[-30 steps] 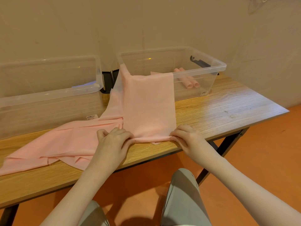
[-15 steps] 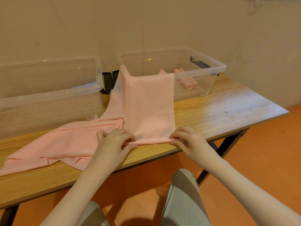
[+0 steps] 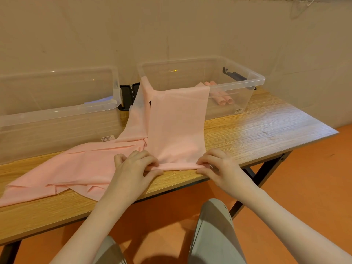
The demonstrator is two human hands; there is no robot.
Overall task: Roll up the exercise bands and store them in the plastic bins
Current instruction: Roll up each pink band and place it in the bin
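Since a second ago, both hands have crept a little up the band and the near hem has turned over into a thin first fold; little else has shifted.

Left hand (image 3: 136, 164) curls over the left end of that fold, fingertips on top, thumb tucked beside it. Right hand (image 3: 217, 164) pinches the right end, fingers bent round the edge. Both are narrow and hold the pink band (image 3: 177, 126) between them.

Band runs from my hands near the front edge of the table (image 3: 266, 130), up the wood, over the front wall of the right bin (image 3: 259, 80), its far end hanging inside. Only the first turn is made; nearly the whole length lies flat and unrolled.

Done so far: rolled pink bands (image 3: 223, 98) lie on the floor of the right bin, at least two; exact count hard to read through the plastic.

Left to do: finish this roll and drop it in. More pink bands (image 3: 76, 168), loose and overlapping, spread across the table to my left, touching the one I work on. I cannot tell how many. Left bin (image 3: 57, 111) shows no rolls that I can make out.

Judgement: early to middle of the job.
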